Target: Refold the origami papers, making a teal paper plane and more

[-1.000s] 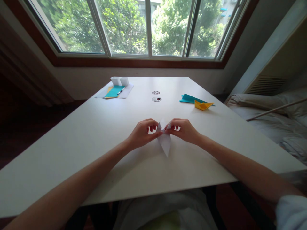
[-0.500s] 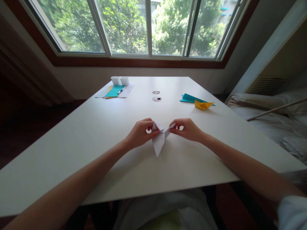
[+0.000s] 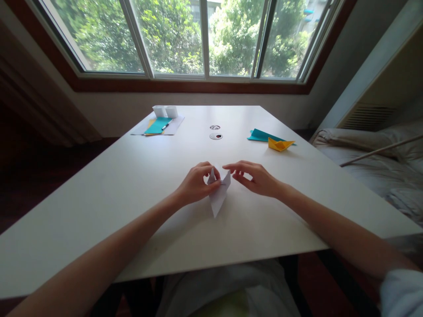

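A folded white paper piece with a pointed tip aimed toward me sits just above the white table, near its middle. My left hand pinches the paper's upper left corner between thumb and fingers. My right hand is right beside the paper's upper right edge, fingers spread and extended toward it; it does not appear to grip the paper.
A yellow paper boat rests on a teal sheet at the right back. At the back left lie white, teal and yellow sheets, a pen and two small white boxes. Two round cable holes are mid-table. Bedding is at right.
My right hand has let go of the paper's right flap and opened its fingers. The paper's tip has swung slightly left while my left hand keeps its pinch.
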`<move>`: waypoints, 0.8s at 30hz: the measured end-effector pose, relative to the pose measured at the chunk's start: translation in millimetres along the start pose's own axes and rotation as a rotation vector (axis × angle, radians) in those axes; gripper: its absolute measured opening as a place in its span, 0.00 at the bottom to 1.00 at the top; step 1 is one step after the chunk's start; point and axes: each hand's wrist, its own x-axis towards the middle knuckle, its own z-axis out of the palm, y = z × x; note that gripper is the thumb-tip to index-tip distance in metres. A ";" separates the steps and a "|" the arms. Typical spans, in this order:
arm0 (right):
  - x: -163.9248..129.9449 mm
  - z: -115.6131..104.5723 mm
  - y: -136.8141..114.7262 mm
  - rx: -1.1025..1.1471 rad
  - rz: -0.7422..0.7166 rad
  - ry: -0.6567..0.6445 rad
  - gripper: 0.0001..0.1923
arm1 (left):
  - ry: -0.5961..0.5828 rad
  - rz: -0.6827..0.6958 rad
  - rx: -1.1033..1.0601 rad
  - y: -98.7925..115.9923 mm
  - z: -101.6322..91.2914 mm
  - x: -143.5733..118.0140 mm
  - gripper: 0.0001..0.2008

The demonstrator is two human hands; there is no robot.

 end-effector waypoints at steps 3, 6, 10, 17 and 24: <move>0.8 -1.1 -2.8 -0.099 -0.092 -0.026 0.16 | 0.012 -0.017 0.013 1.0 1.2 0.1 0.01; 1.6 -0.1 -4.9 -0.156 -0.123 -0.008 0.14 | 0.020 -0.026 0.019 1.7 2.3 0.3 0.03; 1.7 -0.7 -5.5 -0.166 -0.129 0.000 0.12 | 0.034 0.040 -0.014 -0.6 4.2 0.6 0.05; 3.0 -5.6 -7.1 -0.220 -0.168 -0.038 0.16 | 0.053 0.034 -0.077 -9.8 8.7 1.7 0.05; 4.4 -5.0 -6.6 -0.444 -0.236 0.019 0.10 | 0.061 0.034 -0.098 -10.0 11.0 2.3 0.04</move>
